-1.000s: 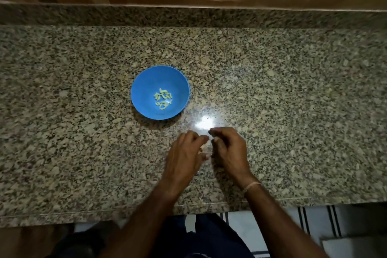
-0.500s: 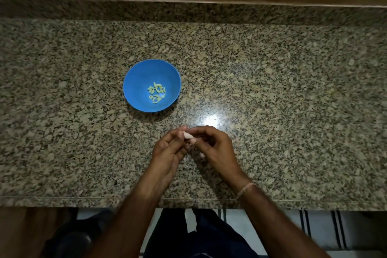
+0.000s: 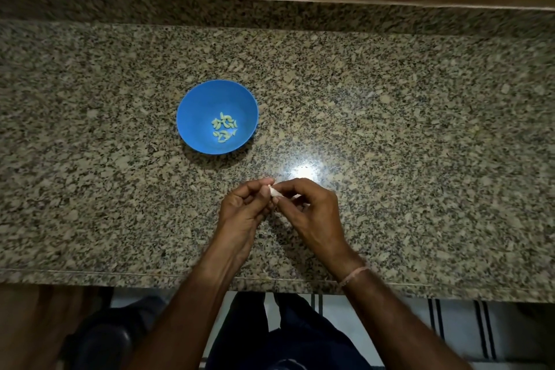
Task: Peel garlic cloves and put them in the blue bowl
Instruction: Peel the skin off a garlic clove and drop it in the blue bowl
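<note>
Clove (image 3: 274,192), pale and small, is held off the granite counter (image 3: 420,129), pinched between both hands. Left hand (image 3: 244,207): thumb and forefinger curl round the clove's left end, other fingers folded in. Right hand (image 3: 312,213): fingertips pinch the right end (how much skin is off, cannot tell, too small). Blue bowl (image 3: 195,117) sits at 11 o'clock from the hands, near but apart, with a small heap of peeled cloves (image 3: 224,128) at its bottom. Lamp glare on the stone at 1 o'clock from the hands.

Step in hand, by my reading: peeling. To do it well, the left pinch should stay fixed. The right thumbnail should lift the skin at the tip and draw it lengthwise. Peel over the counter, not over the bowl, so skins stay out. Then carry the bare clove to 11 o'clock and drop it in.
</note>
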Available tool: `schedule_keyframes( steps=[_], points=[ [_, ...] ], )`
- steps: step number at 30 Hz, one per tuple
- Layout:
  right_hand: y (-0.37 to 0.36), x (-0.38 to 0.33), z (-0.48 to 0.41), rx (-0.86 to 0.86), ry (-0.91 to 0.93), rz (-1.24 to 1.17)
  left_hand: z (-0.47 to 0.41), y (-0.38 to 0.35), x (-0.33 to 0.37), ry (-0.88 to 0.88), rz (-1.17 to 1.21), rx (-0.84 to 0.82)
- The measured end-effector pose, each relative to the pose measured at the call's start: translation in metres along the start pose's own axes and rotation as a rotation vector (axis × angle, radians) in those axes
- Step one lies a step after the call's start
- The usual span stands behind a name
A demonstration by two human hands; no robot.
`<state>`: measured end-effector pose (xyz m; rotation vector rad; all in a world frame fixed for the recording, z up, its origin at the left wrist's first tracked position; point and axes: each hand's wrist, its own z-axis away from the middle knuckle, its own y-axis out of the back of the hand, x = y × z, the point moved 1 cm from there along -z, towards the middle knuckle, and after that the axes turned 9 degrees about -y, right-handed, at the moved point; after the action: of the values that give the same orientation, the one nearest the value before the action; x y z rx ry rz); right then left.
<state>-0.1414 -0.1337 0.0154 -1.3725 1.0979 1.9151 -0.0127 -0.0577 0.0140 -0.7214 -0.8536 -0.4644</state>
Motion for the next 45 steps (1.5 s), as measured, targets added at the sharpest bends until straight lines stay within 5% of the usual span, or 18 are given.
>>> schedule_keyframes(
  steps=[19,24,45],
  points=[
    [0.003,0.004,0.000,-0.193,0.036,0.210,0.009,0.012,0.001,-0.143,-0.347,0.042],
    [-0.003,0.007,0.007,-0.129,0.143,0.385,0.008,0.006,0.000,-0.183,-0.453,0.049],
    [-0.014,0.023,0.023,-0.022,0.143,0.490,0.013,0.004,-0.020,-0.148,-0.538,0.138]
  ],
)
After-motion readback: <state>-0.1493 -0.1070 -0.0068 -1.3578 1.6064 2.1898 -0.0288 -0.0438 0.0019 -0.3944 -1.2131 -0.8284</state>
